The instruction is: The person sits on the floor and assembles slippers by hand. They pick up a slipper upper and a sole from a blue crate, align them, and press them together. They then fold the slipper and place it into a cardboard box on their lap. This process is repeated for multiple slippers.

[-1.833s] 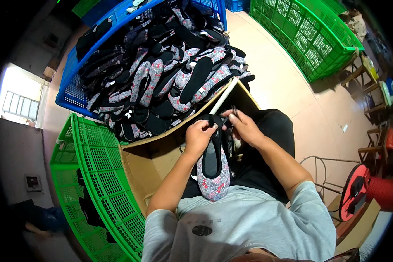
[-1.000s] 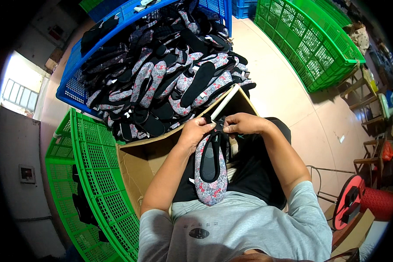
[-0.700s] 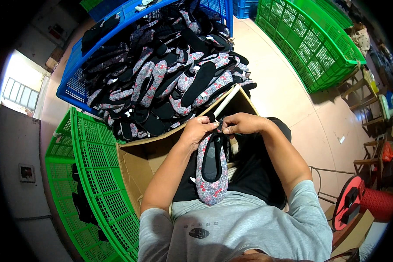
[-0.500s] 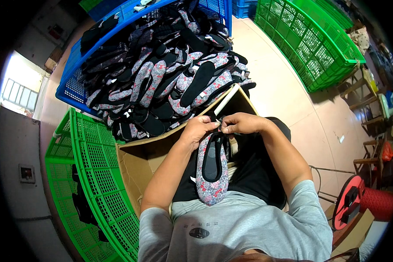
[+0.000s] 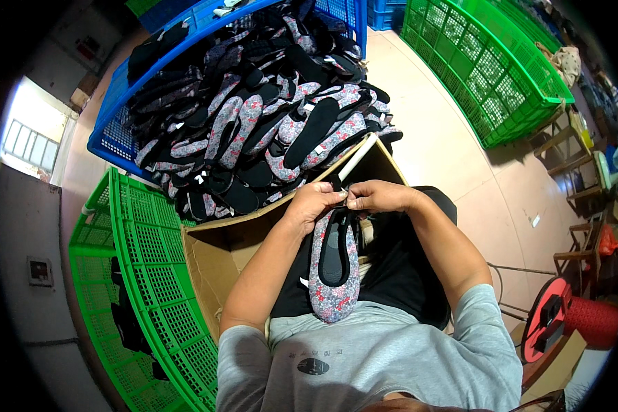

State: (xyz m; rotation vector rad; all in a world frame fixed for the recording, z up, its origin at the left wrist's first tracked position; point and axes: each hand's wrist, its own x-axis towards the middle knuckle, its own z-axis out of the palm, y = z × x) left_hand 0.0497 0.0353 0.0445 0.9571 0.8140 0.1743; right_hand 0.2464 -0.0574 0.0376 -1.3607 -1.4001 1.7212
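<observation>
To the left of the hands a green lattice crate (image 5: 151,275) is lying beside an open cardboard box (image 5: 216,250), within easy reach. The left hand (image 5: 314,204) and right hand (image 5: 378,197) are meeting fingertip to fingertip, pinching the far end of a floral slipper (image 5: 333,268) whose near end is resting on the lap, steadying it. Beyond the hands a blue crate (image 5: 117,134) is holding a heap of matching slippers (image 5: 268,117).

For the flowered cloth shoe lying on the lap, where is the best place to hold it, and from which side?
Grip the flowered cloth shoe at the heel end, where both hands, left and right, already pinch the rim. Come from above: the black-lined opening faces up, so a thumb probably fits inside. The rounded toe, pointing toward the body, offers no edge.
</observation>
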